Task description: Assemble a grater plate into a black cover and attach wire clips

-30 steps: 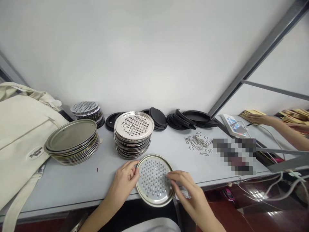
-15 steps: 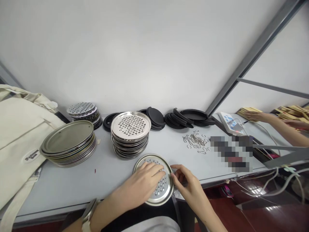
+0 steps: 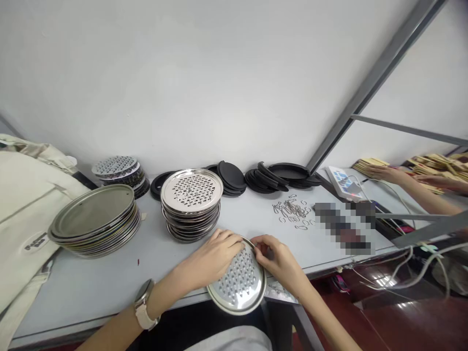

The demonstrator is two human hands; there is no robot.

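A round metal grater plate [image 3: 239,280] with a raised rim is held between both hands, over the table's front edge. Its perforated middle shows rows of small raised teeth. My left hand [image 3: 215,258] lies over the plate's upper left side, fingers curled across it and closed on it. At the upper right rim, the thumb and fingers of my right hand [image 3: 280,258] pinch the edge. Just beyond the plate stands a stack of shiny grater plates [image 3: 192,192]. Further left is a pile of plain round metal plates [image 3: 95,214].
Loose metal rings and clips [image 3: 292,209] lie on the table [image 3: 175,265]. Black round parts [image 3: 232,176] line the wall beside patterned discs [image 3: 117,168]. A cream bag [image 3: 25,204] stands left. At right are a metal frame [image 3: 365,97], a power strip [image 3: 343,183] and another person's hands [image 3: 387,174].
The grater plate has tilted, and its near edge hangs slightly lower and to the right. My left hand has moved up to its upper left edge; my right hand still pinches the rim.
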